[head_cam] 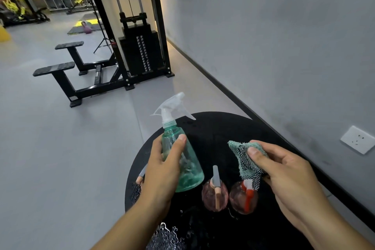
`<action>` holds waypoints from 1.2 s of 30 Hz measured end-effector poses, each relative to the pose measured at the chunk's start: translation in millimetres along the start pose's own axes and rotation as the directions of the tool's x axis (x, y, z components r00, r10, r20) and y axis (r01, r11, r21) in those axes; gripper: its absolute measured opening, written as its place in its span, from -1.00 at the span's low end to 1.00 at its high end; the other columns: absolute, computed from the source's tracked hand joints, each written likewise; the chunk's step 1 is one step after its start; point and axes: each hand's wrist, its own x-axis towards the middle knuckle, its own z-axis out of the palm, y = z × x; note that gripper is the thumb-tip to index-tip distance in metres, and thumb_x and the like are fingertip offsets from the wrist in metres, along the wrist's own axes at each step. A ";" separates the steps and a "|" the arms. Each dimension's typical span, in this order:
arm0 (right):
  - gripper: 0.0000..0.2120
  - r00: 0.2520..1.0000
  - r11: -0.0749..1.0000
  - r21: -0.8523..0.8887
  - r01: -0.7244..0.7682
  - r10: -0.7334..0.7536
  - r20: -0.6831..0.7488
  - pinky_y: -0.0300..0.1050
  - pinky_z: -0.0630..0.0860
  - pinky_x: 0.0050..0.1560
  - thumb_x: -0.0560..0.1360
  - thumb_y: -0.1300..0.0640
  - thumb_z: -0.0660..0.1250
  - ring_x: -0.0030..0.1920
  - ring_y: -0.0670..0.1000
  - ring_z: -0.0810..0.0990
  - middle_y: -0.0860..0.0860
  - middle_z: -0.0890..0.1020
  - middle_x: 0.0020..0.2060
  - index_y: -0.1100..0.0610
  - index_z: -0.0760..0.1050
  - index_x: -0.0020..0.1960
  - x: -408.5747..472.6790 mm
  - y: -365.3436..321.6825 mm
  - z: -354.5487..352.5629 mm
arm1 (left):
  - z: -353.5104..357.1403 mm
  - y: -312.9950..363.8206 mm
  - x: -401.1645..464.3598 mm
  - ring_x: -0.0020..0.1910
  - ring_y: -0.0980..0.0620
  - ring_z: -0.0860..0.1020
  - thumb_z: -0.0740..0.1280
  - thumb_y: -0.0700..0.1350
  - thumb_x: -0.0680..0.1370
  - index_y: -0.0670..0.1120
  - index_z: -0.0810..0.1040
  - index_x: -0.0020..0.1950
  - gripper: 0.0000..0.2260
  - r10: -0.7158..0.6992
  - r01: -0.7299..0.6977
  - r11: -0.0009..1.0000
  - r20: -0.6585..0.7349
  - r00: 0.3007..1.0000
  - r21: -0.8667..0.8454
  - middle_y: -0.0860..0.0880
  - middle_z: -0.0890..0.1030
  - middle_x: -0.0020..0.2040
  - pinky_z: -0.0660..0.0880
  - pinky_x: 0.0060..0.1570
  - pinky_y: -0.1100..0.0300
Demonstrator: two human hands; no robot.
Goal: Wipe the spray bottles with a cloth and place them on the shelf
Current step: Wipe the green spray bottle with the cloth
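My left hand (162, 166) grips a clear green spray bottle (187, 170) with a white trigger head, lifted above the round black table (221, 128). My right hand (284, 170) pinches a crumpled teal cloth (242, 160) with a black-and-white checked patch, a little to the right of the bottle and apart from it. Two brownish bottles stand on the table below: one with a grey and tan sprayer (215, 195), one with a red and white sprayer (243, 199). Another grey and tan sprayer (141, 175) peeks out behind my left wrist.
Water droplets (166, 235) glisten on the table's near edge. A grey wall with a white socket (358, 140) runs along the right. A black cable weight machine (140, 53) with padded rests stands on the grey floor ahead; other gym gear lies far left.
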 end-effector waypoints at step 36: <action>-0.79 0.984 0.979 -0.121 0.162 -0.170 -0.056 -0.06 0.59 0.17 0.48 0.05 0.55 0.05 -0.11 0.72 -0.13 0.76 -0.02 -0.10 0.72 0.10 3.6 -8.9 -16.8 | 2.7 -6.5 -8.6 -0.02 -0.06 0.76 0.48 -0.08 0.36 0.10 0.56 0.33 -0.48 -0.037 0.045 0.999 0.350 0.936 -0.013 -0.07 0.74 0.11 0.66 -0.13 0.04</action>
